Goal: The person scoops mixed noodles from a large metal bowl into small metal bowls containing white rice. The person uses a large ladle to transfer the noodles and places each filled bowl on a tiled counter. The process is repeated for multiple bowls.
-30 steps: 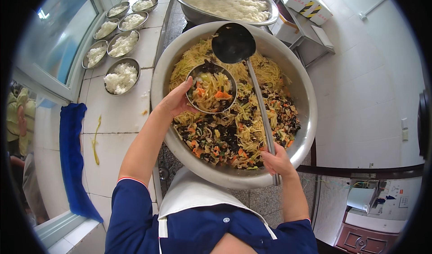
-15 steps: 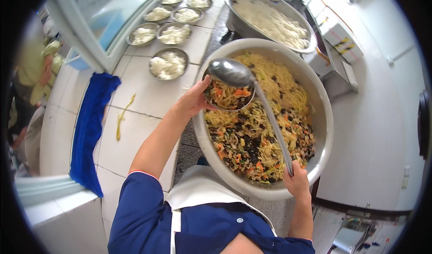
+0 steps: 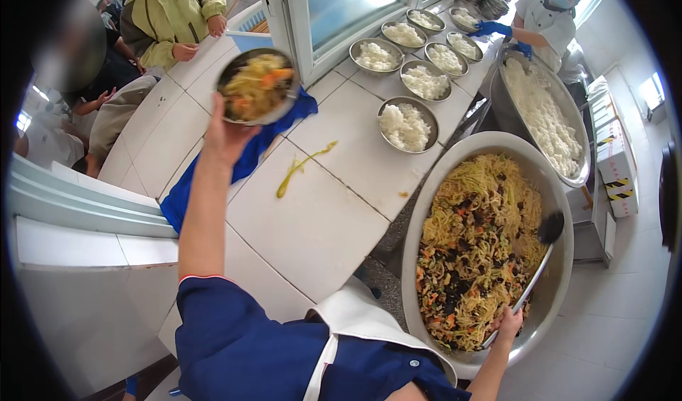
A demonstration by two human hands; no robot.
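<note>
Bowl (image 3: 257, 86) of noodles and veg sat in the left hand (image 3: 222, 134), grip clenched under its near rim, arm stretched out over the worktop (image 3: 312, 223) toward the serving window (image 3: 341, 7). Bowl was up off the worktop, above the blue cloth (image 3: 245, 163).

Right hand (image 3: 508, 323) gripped the ladle (image 3: 533, 273) at the handle end. Ladle lay in the big pan (image 3: 554, 188), scoop resting at the far right edge of the noodle mix (image 3: 472, 245), handle running back down to the hand at the near rim.

A yellow noodle strand (image 3: 302, 166) lay on the tiles between cloth and pan. Bowls of rice (image 3: 406, 124) stood in rows further along the worktop. Beyond the pan, a second pan of rice (image 3: 543, 113). A co-worker in white with blue gloves (image 3: 490, 29) stood at its far end. A person in a yellow-green jacket (image 3: 167, 17) waited on the other side of the window, near the bowl.
</note>
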